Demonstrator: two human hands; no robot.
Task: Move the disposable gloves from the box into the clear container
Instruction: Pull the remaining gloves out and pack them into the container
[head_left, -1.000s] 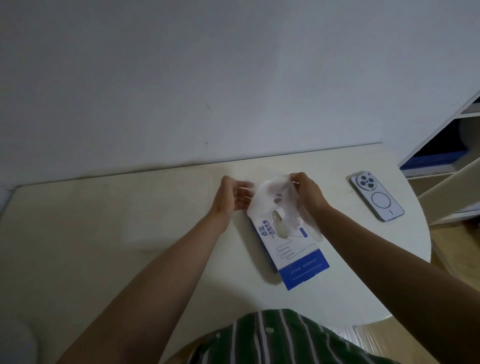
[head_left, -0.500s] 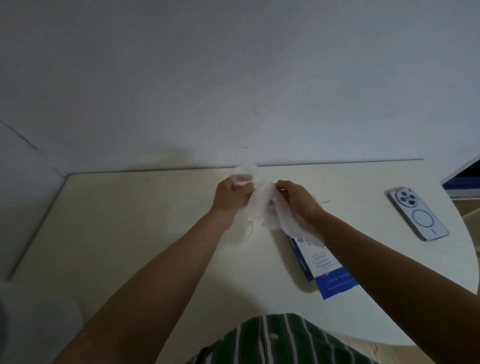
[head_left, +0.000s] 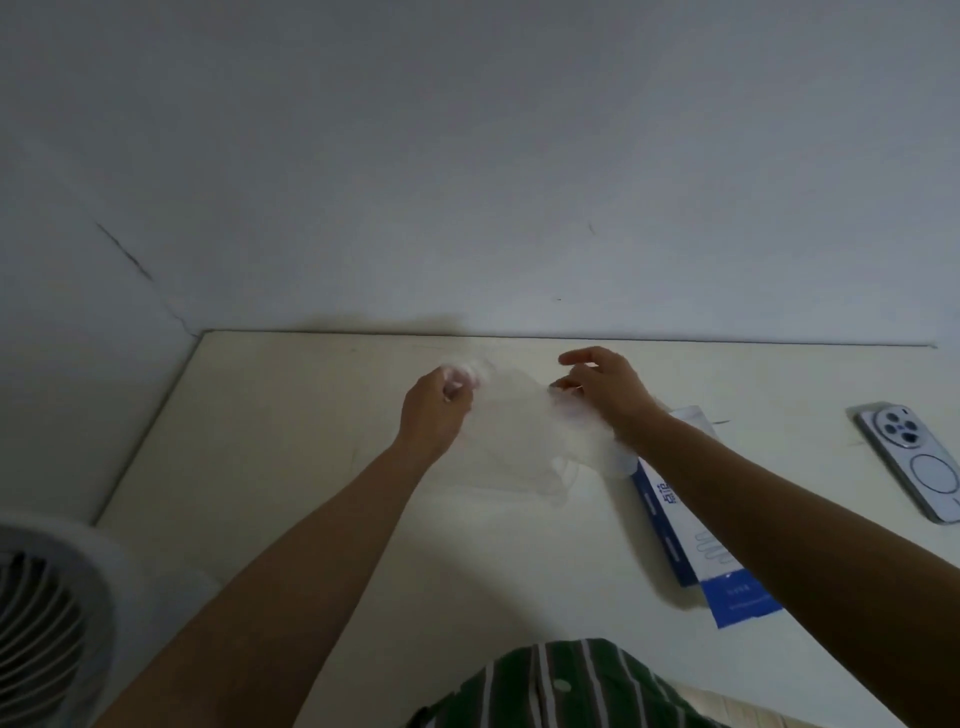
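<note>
Behind the table, a plain pale wall (head_left: 467, 156) fills the top half of the view. Below it is the cream table (head_left: 260, 467), and its far edge meets the wall.

Two bare arms reach out over the table, away from the body. The left arm comes in from the bottom left. The right arm comes in from the right side and crosses over the box.

A white fan (head_left: 47, 613) with slats sits at the bottom left, just off the table's corner. A green striped shirt (head_left: 561, 686) shows at the bottom.

The gloves (head_left: 524, 431) are thin and see-through. They are pulled out like a sheet between the two hands, up above the table. The low part sags down toward the table top. The right side of the sheet reaches the far end of the box, under the right wrist.

The blue and white box (head_left: 675, 530) lies flat on the table, partly hidden by the right arm. Its blue flap hangs open at the near end.

The left hand (head_left: 434, 410) is curled into a fist around one end of the gloves. The right hand (head_left: 605, 387) pinches the other end with its thumb and a finger. Its pointer finger sticks out straight to the left.

A white phone (head_left: 919, 462) lies face down at the far right, well apart from the hands.
</note>
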